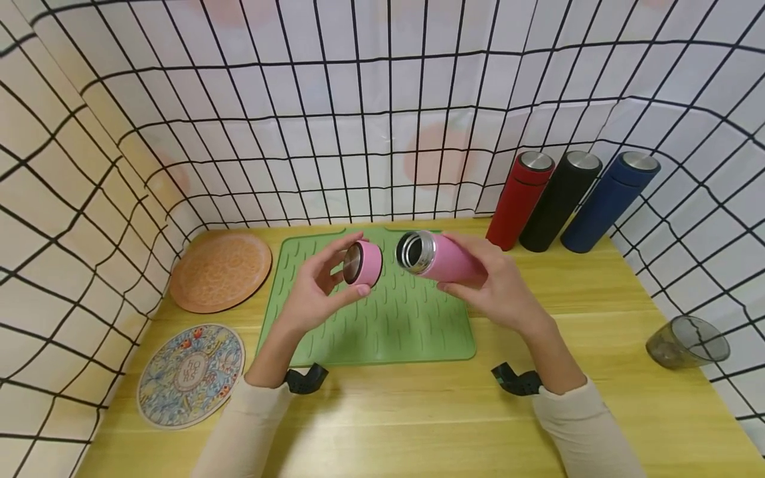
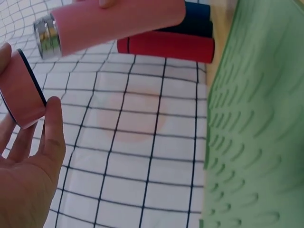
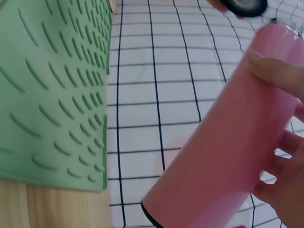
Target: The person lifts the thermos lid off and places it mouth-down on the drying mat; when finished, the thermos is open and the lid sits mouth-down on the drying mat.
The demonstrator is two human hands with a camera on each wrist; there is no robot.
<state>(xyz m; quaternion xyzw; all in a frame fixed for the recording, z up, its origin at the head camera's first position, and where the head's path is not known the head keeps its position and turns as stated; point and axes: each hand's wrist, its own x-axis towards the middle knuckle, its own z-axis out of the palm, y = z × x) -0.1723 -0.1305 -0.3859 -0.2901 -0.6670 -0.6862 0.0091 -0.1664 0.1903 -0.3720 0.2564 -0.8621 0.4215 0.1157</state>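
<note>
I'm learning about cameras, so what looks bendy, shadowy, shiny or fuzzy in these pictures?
Head view: the grid bends near the edges, and a shadow lies on the table by the left sleeve; left wrist view: the bottle has a shiny metal neck; right wrist view: the lid looks fuzzy.

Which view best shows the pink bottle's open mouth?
The head view, looking into the open mouth of the pink bottle. The left wrist view shows its metal neck side-on, not inside; the right wrist view, part of that neck, upper right.
</note>
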